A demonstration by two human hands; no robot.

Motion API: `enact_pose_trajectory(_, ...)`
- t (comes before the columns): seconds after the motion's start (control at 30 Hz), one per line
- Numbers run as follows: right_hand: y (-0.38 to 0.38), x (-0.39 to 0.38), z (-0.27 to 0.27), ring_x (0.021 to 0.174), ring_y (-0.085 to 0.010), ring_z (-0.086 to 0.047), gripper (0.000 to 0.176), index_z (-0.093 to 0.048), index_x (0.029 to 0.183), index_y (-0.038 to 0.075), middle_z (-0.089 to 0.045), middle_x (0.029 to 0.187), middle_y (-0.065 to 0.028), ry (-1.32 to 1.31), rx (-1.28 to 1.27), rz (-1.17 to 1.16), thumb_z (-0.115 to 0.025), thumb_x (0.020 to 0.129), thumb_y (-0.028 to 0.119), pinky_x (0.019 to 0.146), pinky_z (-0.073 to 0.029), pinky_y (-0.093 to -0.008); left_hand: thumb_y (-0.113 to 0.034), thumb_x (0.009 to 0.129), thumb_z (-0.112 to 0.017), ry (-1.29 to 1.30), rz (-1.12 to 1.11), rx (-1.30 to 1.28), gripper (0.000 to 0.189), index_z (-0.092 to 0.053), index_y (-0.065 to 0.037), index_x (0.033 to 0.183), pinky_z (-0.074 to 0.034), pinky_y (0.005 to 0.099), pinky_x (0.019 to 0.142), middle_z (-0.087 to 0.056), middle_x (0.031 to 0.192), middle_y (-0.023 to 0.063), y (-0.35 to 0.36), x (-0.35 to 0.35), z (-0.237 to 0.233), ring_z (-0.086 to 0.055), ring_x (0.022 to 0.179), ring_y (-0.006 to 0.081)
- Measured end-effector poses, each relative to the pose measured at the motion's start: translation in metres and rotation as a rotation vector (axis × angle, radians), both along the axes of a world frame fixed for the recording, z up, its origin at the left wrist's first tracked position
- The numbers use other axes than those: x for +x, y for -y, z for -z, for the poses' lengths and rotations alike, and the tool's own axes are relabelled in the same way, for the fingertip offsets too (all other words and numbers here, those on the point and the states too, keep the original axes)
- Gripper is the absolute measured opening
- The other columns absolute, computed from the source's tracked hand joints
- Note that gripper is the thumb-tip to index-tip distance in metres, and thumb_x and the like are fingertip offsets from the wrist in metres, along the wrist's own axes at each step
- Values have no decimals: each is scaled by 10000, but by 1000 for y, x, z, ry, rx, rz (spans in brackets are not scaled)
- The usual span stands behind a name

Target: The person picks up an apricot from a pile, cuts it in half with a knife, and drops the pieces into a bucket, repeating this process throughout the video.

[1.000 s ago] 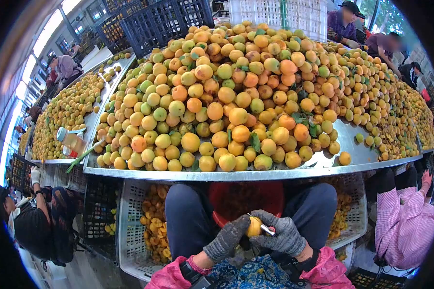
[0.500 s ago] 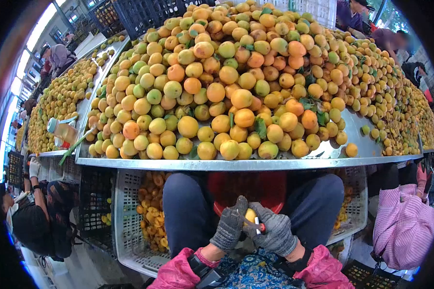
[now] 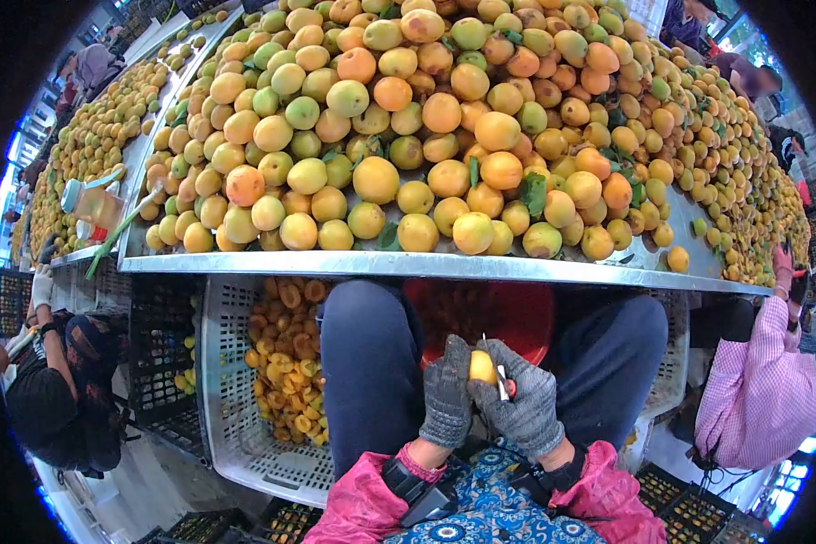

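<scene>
My left hand, in a dark grey knitted glove, is closed around one side of a yellow apricot. My right hand, gloved alike, grips a small knife with a white and red handle. The thin blade points up beside the fruit, and the right fingertips also touch or nearly touch the apricot. Both hands are close together above my lap, between my knees. Just beyond them sits a red basin, its contents dark and partly hidden. The fingers cover much of the knife.
A metal table in front bears a large heap of apricots. Left of my knees stands a white crate with halved apricots. A capped bottle lies on the table. Co-workers sit at both sides, one in a pink checked garment.
The view has tilted down, so the table edge appears higher. Both hands have shifted slightly right in view, and more of the apricot and the knife blade shows between them.
</scene>
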State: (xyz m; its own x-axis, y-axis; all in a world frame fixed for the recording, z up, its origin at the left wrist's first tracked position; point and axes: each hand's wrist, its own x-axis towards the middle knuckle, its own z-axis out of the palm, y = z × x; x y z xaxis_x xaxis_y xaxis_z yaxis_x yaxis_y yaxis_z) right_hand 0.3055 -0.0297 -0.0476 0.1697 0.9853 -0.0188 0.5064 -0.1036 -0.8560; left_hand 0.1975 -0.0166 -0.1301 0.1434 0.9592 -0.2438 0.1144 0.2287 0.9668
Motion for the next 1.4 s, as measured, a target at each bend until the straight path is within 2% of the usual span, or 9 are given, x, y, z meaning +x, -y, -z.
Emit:
enact_pose_trajectory(0.2, -2, -13, 5, 807, -287, -687, 458, -622, 1113, 41, -675, 872, -162, -4, -41, 82, -761, 754, 288, 698, -533, -337, -184, 960, -454, -401, -19, 449, 224, -626, -51, 1011, -490, 364, 614, -652, 786, 108, -8, -4, 2, -641, 702, 257)
enact_pose_trajectory(0.37, -4, -22, 10, 820, -274, -690, 444, -623, 1109, 16, -682, 885, -167, 37, 10, 123, -740, 781, 291, 712, -536, -332, -248, 968, -473, -323, 2, 358, 238, -616, -63, 925, -472, 347, 605, -641, 752, 83, -12, -8, 4, -627, 696, 225)
enact_pose_trajectory(0.57, -7, -33, 15, 841, -232, -687, 398, -625, 1115, 10, -683, 886, -176, -172, -50, 251, -678, 845, 297, 715, -529, -325, -317, 1004, -431, 409, -360, -108, 344, -601, -57, 855, -422, 297, 548, -559, 664, -1, -15, 2, -16, -526, 630, 94)
enact_pose_trajectory(0.63, -6, -21, 14, 802, -221, -688, 388, -628, 1117, 22, -683, 873, -166, -135, -71, 251, -682, 840, 289, 693, -530, -330, -318, 1007, -424, 342, -245, -230, 344, -604, -46, 897, -426, 314, 521, -569, 668, 22, -19, -8, -19, -556, 628, 113)
enact_pose_trajectory(0.7, -4, -4, 9, 761, -228, -690, 399, -625, 1120, 26, -683, 866, -158, -3, -74, 99, -692, 827, 289, 669, -531, -333, -208, 969, -463, -362, 181, 434, 386, -473, 18, 1281, -460, 370, 620, -625, 853, 175, -8, -13, 18, -606, 725, 266)
enact_pose_trajectory(0.9, 5, 27, 7, 726, -333, -662, 581, -583, 1179, 68, -670, 897, -158, 437, 70, -257, -758, 688, 324, 614, -531, -390, -161, 929, -455, 367, 212, -592, 413, -466, 0, 1309, -487, 408, 626, -624, 910, 230, -1, -1, 39, -623, 771, 358)
enact_pose_trajectory(1.17, 10, -11, 18, 690, -358, -651, 370, -606, 1067, 60, -650, 819, -171, 346, -4, -49, -686, 791, 294, 574, -515, -388, -124, 910, -493, 128, 96, -75, 353, -515, 22, 1231, -492, 397, 657, -632, 933, 215, 15, -11, 42, -640, 826, 324)
enact_pose_trajectory(1.23, 7, -18, 22, 698, -361, -653, 353, -605, 1049, 52, -646, 807, -175, 229, 18, 35, -673, 805, 298, 586, -517, -379, -247, 901, -546, -376, 130, 331, 233, -570, -39, 1004, -463, 370, 649, -603, 800, 88, 5, -13, 31, -603, 733, 236)
enact_pose_trajectory(1.4, 1, -27, 19, 719, -344, -658, 378, -621, 1064, 75, -664, 846, -160, 229, -7, 82, -685, 803, 341, 591, -519, -382, -188, 864, -571, -408, 88, 335, 218, -581, -41, 1025, -471, 382, 642, -632, 840, 137, 4, -13, 38, -626, 748, 264)
